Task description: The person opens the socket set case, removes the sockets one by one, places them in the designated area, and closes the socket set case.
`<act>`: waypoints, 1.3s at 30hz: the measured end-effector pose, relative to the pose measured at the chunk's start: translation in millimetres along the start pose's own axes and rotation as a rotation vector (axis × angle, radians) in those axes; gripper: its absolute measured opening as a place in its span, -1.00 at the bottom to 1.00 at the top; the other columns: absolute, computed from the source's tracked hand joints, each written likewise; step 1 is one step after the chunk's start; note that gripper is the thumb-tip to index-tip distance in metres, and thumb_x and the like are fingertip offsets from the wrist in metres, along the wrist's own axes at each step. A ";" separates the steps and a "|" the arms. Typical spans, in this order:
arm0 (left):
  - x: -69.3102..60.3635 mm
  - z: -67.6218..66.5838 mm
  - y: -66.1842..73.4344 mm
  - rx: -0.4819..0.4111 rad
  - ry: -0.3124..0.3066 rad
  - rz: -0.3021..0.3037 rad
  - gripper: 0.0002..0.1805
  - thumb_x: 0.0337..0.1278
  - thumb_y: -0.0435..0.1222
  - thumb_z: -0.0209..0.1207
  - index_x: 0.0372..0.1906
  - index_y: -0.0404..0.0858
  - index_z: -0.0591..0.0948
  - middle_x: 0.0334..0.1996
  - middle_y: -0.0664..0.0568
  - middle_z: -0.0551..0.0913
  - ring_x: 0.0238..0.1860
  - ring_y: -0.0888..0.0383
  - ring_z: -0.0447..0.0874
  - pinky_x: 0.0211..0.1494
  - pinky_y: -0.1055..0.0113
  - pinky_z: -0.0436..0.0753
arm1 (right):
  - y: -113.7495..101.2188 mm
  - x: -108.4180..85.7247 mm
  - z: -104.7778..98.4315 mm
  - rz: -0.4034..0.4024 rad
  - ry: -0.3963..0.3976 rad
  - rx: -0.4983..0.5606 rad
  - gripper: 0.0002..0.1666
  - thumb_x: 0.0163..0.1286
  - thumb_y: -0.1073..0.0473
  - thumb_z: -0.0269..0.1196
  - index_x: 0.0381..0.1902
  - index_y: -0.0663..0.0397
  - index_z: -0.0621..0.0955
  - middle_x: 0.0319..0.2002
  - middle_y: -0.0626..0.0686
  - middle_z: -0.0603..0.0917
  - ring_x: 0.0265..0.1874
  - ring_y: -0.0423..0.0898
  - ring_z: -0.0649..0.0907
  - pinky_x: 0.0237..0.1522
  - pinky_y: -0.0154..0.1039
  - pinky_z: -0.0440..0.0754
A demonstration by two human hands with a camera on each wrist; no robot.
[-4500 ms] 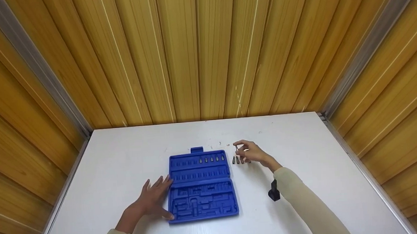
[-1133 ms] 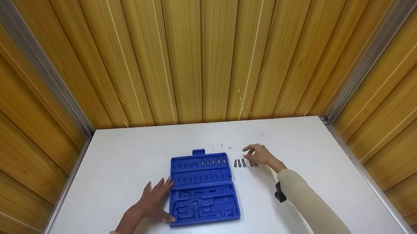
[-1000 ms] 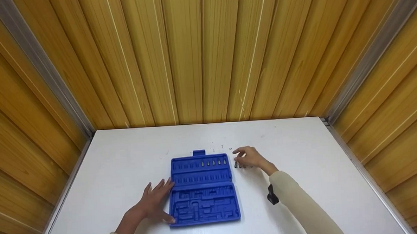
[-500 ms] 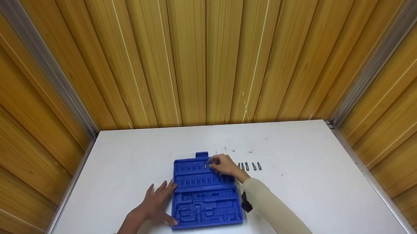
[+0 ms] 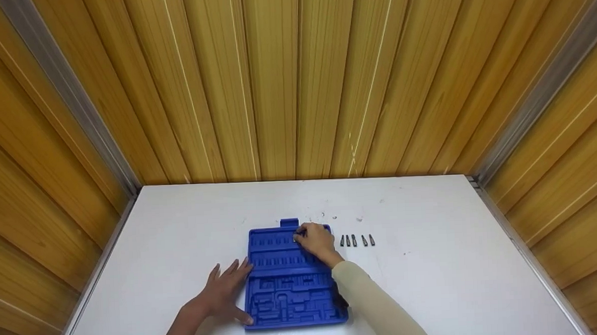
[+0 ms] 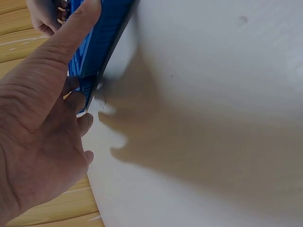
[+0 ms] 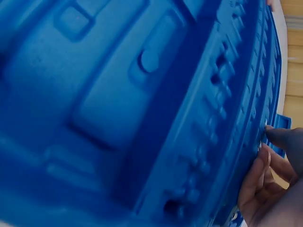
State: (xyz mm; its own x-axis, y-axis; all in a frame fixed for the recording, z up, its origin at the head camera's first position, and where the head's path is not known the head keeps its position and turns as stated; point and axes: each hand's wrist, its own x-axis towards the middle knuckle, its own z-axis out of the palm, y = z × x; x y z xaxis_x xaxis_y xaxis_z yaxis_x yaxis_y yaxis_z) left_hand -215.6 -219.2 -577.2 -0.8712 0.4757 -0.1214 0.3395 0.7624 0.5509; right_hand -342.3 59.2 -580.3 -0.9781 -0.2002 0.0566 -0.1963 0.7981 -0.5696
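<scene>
Right hand (image 5: 318, 241) has been moved from loose screwdriver bits (image 5: 354, 240) onto an open blue case (image 5: 289, 272).
Lower centre, one bit (image 5: 295, 240) seems pinched at its slot; seating or freeing it calls for steady fingertips. Slots leftward (image 5: 269, 241) look empty. Case edge is touched by spread left hand (image 5: 218, 294).

A spread left grip (image 5: 219, 293), a curled right grip (image 5: 316, 239)

The left grip lies back upward, fingers (image 6: 85, 124) nearly straight and fanned, thumb (image 6: 71, 38) stretched well apart. The right arm (image 5: 377, 305) slants forward and leftward, reaching farther out, its right thumb (image 5: 301, 238) and forefinger (image 5: 301, 229) drawn close together at the tips, other fingers bent in.
</scene>
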 end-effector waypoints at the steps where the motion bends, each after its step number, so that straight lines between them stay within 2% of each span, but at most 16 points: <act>1: -0.2 0.5 -0.3 -0.002 -0.001 0.001 0.45 -0.48 0.19 0.63 0.59 -0.34 0.15 0.62 -0.31 0.06 0.61 -0.39 -0.03 0.55 -0.51 -0.24 | -0.5 -0.5 0.5 0.006 -0.013 -0.006 -0.73 0.35 0.04 0.39 -0.08 0.05 0.78 -0.14 0.08 0.82 -0.17 0.06 0.77 -0.17 0.09 0.74; 4: -0.7 0.8 -0.1 -0.003 -0.008 -0.003 0.46 -0.48 0.20 0.62 0.59 -0.33 0.14 0.62 -0.29 0.06 0.62 -0.38 -0.03 0.55 -0.51 -0.24 | -0.9 -0.3 0.2 0.006 -0.061 -0.019 -0.70 0.36 0.04 0.40 -0.02 0.03 0.77 -0.07 0.10 0.81 -0.10 0.09 0.76 -0.11 0.11 0.73; 7: -0.4 0.3 0.1 0.003 -0.009 -0.016 0.46 -0.49 0.20 0.63 0.59 -0.31 0.14 0.63 -0.26 0.06 0.62 -0.37 -0.03 0.56 -0.51 -0.24 | -0.8 0.6 -1.5 0.007 -0.094 -0.014 -0.68 0.36 0.05 0.39 0.02 0.02 0.76 -0.14 0.09 0.79 -0.18 0.02 0.73 -0.16 0.01 0.71; 11: -0.1 -1.7 1.6 0.007 -0.014 -0.022 0.45 -0.48 0.18 0.63 0.59 -0.31 0.14 0.62 -0.28 0.06 0.62 -0.37 -0.03 0.57 -0.49 -0.25 | -1.4 -0.6 -3.2 0.018 -0.088 0.014 -0.68 0.35 0.07 0.40 0.02 0.02 0.74 -0.26 0.05 0.74 -0.30 -0.07 0.64 -0.28 -0.16 0.58; 15: 0.1 -2.0 2.1 0.009 -0.018 -0.026 0.44 -0.46 0.17 0.63 0.59 -0.32 0.15 0.62 -0.30 0.06 0.63 -0.36 -0.04 0.58 -0.47 -0.25 | -2.7 -2.8 -2.7 0.011 -0.060 0.046 -0.69 0.34 0.12 0.41 0.02 0.01 0.69 -0.32 0.04 0.70 -0.35 -0.09 0.61 -0.36 -0.22 0.47; 19: -0.2 -2.3 2.7 0.007 -0.020 -0.027 0.44 -0.46 0.17 0.63 0.59 -0.32 0.15 0.62 -0.29 0.06 0.62 -0.37 -0.04 0.57 -0.48 -0.25 | -3.4 -3.9 -0.9 -0.019 -0.050 0.054 -0.71 0.35 0.17 0.39 0.00 0.01 0.64 -0.34 0.06 0.69 -0.38 -0.06 0.62 -0.37 -0.19 0.50; 23: -1.4 -3.0 3.7 -0.002 -0.017 -0.014 0.43 -0.46 0.15 0.64 0.58 -0.35 0.15 0.62 -0.32 0.06 0.61 -0.40 -0.03 0.55 -0.52 -0.25 | -2.7 -4.4 0.9 -0.045 -0.060 0.002 -0.76 0.37 0.14 0.37 -0.03 0.04 0.70 -0.30 0.07 0.70 -0.31 -0.03 0.65 -0.29 -0.09 0.62; 30: 0.4 -2.4 4.7 0.012 -0.008 0.018 0.42 -0.44 0.13 0.65 0.56 -0.40 0.16 0.60 -0.37 0.08 0.60 -0.42 0.00 0.54 -0.53 -0.21 | 0.0 -7.0 -1.4 -0.035 -0.090 -0.019 -0.80 0.43 0.09 0.33 -0.07 0.04 0.69 -0.24 0.10 0.67 -0.23 0.04 0.67 -0.17 0.03 0.66; 35: -0.6 -3.2 4.7 0.008 -0.006 0.037 0.42 -0.45 0.12 0.65 0.55 -0.43 0.16 0.58 -0.40 0.09 0.58 -0.46 0.01 0.53 -0.54 -0.20 | 2.3 -7.7 -6.0 -0.073 -0.091 0.084 -0.80 0.51 0.15 0.23 -0.02 0.12 0.62 -0.16 0.18 0.72 -0.16 0.11 0.70 -0.07 0.09 0.68; 37: -1.9 -4.3 4.4 0.015 -0.007 0.038 0.43 -0.44 0.12 0.64 0.55 -0.44 0.15 0.58 -0.41 0.09 0.57 -0.48 0.01 0.52 -0.54 -0.18 | 2.8 -7.4 -7.9 -0.093 -0.099 0.162 -0.81 0.52 0.20 0.21 -0.02 0.21 0.60 -0.17 0.23 0.74 -0.22 0.11 0.72 -0.11 0.05 0.70; 39: -2.8 -5.2 3.6 0.020 -0.003 0.035 0.43 -0.44 0.12 0.64 0.55 -0.45 0.15 0.58 -0.42 0.09 0.57 -0.48 0.02 0.52 -0.55 -0.17 | 3.1 -7.6 -10.3 -0.098 -0.119 0.239 -0.81 0.51 0.25 0.21 -0.05 0.29 0.59 -0.21 0.26 0.74 -0.34 0.05 0.71 -0.23 -0.07 0.71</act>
State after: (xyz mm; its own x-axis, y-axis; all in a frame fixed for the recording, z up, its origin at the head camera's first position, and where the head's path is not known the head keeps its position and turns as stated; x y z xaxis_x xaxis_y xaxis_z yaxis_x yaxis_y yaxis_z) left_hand -213.7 -220.1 -570.6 -0.8573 0.5040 -0.1049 0.3771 0.7536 0.5384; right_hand -336.2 69.0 -574.1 -0.9374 -0.3467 0.0322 -0.2541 0.6178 -0.7441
